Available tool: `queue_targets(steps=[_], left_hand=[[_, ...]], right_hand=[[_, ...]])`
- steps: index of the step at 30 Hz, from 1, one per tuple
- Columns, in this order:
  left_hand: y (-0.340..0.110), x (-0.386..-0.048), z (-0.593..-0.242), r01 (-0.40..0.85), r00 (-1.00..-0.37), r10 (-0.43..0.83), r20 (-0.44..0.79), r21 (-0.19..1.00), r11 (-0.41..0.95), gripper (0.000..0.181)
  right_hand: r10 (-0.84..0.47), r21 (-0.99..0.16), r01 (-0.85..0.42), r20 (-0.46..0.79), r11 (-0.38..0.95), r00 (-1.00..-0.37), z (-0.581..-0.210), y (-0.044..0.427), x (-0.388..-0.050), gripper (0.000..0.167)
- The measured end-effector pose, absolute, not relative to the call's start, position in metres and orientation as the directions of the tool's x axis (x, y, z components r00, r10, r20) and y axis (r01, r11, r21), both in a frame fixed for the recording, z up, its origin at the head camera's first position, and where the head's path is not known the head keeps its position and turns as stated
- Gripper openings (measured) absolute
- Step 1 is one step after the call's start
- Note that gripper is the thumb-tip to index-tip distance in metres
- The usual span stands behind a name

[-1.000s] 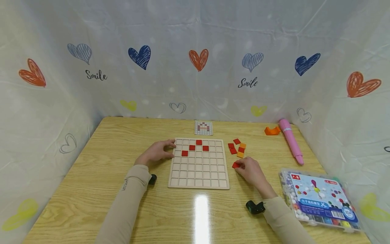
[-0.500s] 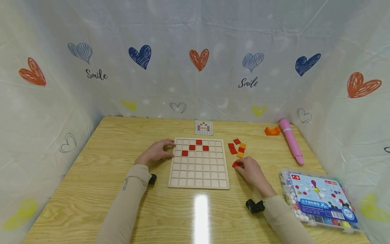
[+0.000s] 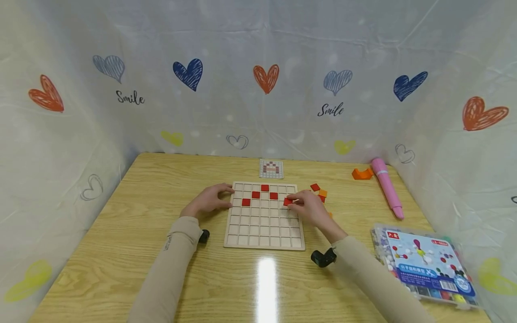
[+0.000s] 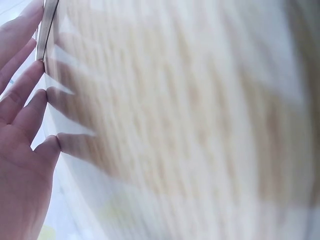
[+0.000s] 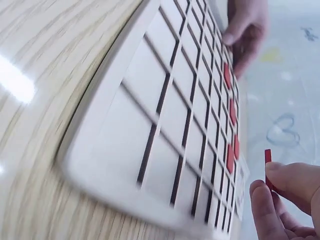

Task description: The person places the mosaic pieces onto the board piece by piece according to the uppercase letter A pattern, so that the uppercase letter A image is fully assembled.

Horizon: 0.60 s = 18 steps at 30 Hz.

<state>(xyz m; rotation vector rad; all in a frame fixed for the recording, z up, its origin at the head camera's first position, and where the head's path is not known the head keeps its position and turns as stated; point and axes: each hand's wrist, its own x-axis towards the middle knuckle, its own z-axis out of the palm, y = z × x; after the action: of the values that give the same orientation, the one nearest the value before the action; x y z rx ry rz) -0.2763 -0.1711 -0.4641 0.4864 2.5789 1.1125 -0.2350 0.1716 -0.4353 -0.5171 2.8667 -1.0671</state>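
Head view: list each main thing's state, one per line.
Wooden grid board: flat, four red tiles in cells
Left hand: touching the board
Right hand: pinching another red tile
Loose tiles: partly hidden
Pattern card: flat, face up
Molecular model box: lid closed
Pink stick: lying down

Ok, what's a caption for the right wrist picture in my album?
A right hand pinches a red square tile; four more sit on the grid board.

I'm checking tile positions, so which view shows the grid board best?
The head view: from above, the grid board appears nearly whole. The right wrist view shows it close but steeply slanted; the left wrist view, only an edge strip.
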Motion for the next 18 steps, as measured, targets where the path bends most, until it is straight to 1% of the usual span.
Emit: queue_targets(steps=[11,18], left_hand=[[-0.169,-0.277,-0.463,0.176,-0.902,0.407,-0.143,0.740,0.649,0.049],[-0.169,-0.276,-0.460,0.179,-0.904,0.402,-0.142,0.730,0.659,0.049]], right_hand=[[-0.449,-0.637,-0.336,-0.017,0.693,-0.893,-0.443,0.106,-0.245,0.027],[-0.518,-0.622,-0.405,-0.002,0.670,-0.855,-0.445,0.082,-0.247,0.023]])
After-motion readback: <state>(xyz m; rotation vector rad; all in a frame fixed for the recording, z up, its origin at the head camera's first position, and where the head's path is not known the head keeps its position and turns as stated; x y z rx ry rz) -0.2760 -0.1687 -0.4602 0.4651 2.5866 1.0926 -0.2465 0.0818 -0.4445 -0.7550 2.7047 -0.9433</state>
